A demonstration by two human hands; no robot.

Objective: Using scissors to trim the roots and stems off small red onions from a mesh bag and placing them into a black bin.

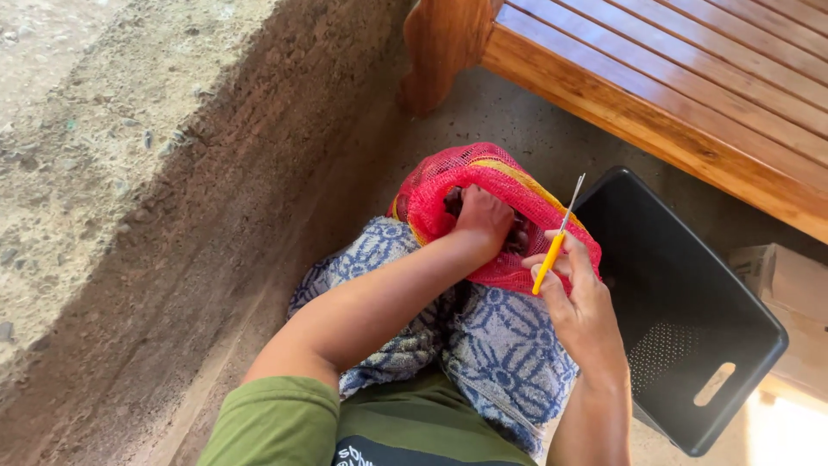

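I record bright daylight, natural, falling from the upper left. The sandy ground [78, 95] is sunlit and pale, slightly washed out. A hard diagonal shadow edge crosses it; everything right of that edge sits in even shade. A blown-out glare patch shows at the lower right corner. Focus is sharp at centre. I note mild wide-angle stretch toward the edges. No motion blur.

the red mesh sack [517, 194] looked like coarse woven plastic netting. the knife [557, 237] showed a bright metal blade and smooth yellow plastic handle. the black bin [690, 302] was matt plastic, the bench [690, 78] glossy varnished wood, the patterned cloth [504, 345] soft.
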